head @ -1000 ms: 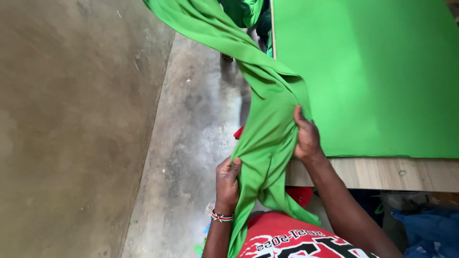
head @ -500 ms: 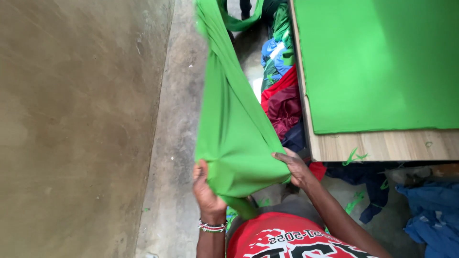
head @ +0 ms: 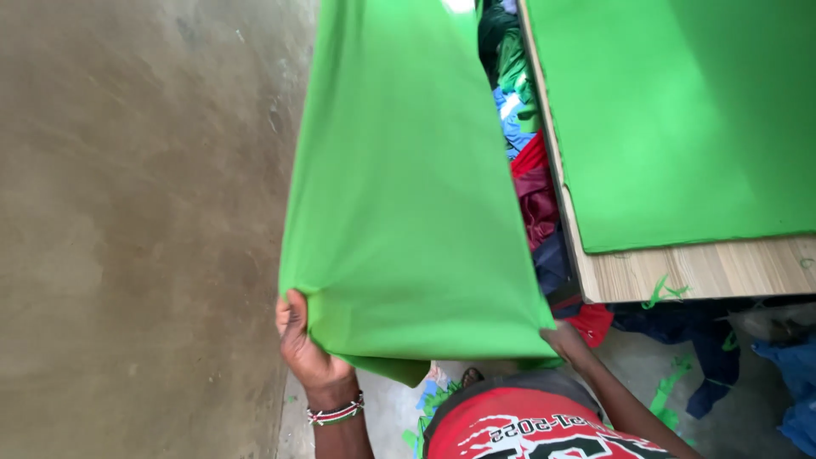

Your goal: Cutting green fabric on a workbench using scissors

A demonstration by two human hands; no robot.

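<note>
- Gripping the near edge of a green cloth (head: 408, 195), the left hand (head: 306, 344) closes its fingers over the cloth's near-left corner, thumb on the outer face — a pinch that keeps the edge taut.
- The right hand (head: 568, 342) holds the near-right corner from beneath; it is mostly hidden by the fabric, so the grip reads as clenched on the cloth, though the fingers do not show.
- Held by two corners, the cloth spreads flat and wide in the air above the concrete floor (head: 144, 229), beside the bench's left edge, not resting on it.
- A beaded bracelet (head: 337, 413) sits on the left wrist.
- Farther off, the wooden bench (head: 705, 272) carries another green sheet (head: 680, 119) laid flat — its near edge stops short of the bench's near edge.
- Between cloth and bench, a heap of mixed fabrics (head: 531, 183) lies piled on the floor.
</note>
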